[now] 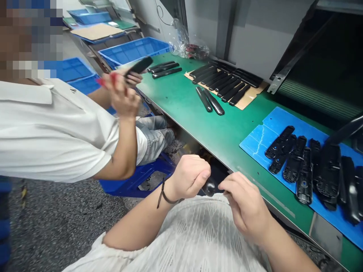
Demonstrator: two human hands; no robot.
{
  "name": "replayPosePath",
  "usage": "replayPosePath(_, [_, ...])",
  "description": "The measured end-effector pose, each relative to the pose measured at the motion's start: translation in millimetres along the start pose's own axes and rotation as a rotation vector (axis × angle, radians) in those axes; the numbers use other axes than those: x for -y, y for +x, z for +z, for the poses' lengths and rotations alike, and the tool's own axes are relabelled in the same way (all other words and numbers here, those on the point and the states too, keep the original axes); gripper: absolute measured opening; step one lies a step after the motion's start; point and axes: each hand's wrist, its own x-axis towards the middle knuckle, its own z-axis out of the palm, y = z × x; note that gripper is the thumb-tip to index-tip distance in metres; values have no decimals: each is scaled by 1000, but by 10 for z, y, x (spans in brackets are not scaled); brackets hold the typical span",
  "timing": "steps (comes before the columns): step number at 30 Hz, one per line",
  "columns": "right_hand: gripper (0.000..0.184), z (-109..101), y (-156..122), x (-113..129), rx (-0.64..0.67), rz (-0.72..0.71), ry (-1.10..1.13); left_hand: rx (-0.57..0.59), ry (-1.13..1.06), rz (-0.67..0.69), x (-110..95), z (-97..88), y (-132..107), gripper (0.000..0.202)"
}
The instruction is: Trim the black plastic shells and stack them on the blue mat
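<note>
Close in front of my body, my left hand (pixel 193 175) is closed around a glossy black plastic piece (pixel 210 187). Only its rounded end shows past my thumb; the rest lies hidden in the fist. My right hand (pixel 246 200) is just to the right of that end, a small gap apart, with fingertips and thumb pinched together. Whatever may be between those fingertips is too small to make out. On the green table (pixel 181 102) beyond my hands lie two glossy black handle-like pieces (pixel 210 100), side by side.
A blue sheet (pixel 255 139) at the right carries several black plastic shells (pixel 295 158). Several black pieces (pixel 224 81) lie in rows on cardboard (pixel 244 102) at the back. At left, a co-worker's hands (pixel 124 90) hold a black piece (pixel 140 65). Blue crates (pixel 133 51) stand behind.
</note>
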Motion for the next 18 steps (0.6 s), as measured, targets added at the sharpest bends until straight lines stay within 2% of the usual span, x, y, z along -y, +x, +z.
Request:
replayPosePath(3, [21, -70, 17, -69, 11, -95, -173, 37, -37, 25, -6, 30, 20, 44])
replayPosePath(6, [54, -61, 61, -73, 37, -52, -190, 53, -59, 57, -32, 55, 56, 41])
replayPosePath(8, [64, -29, 93, -54, 56, -30, -199, 47, -79, 67, -41, 71, 71, 39])
replayPosePath(12, [63, 20, 132, -31, 51, -39, -240, 31, -113, 53, -41, 87, 59, 33])
replayPosePath(18, [58, 23, 115, -17, -48, -104, -371, -58, -109, -42, -64, 129, 5, 32])
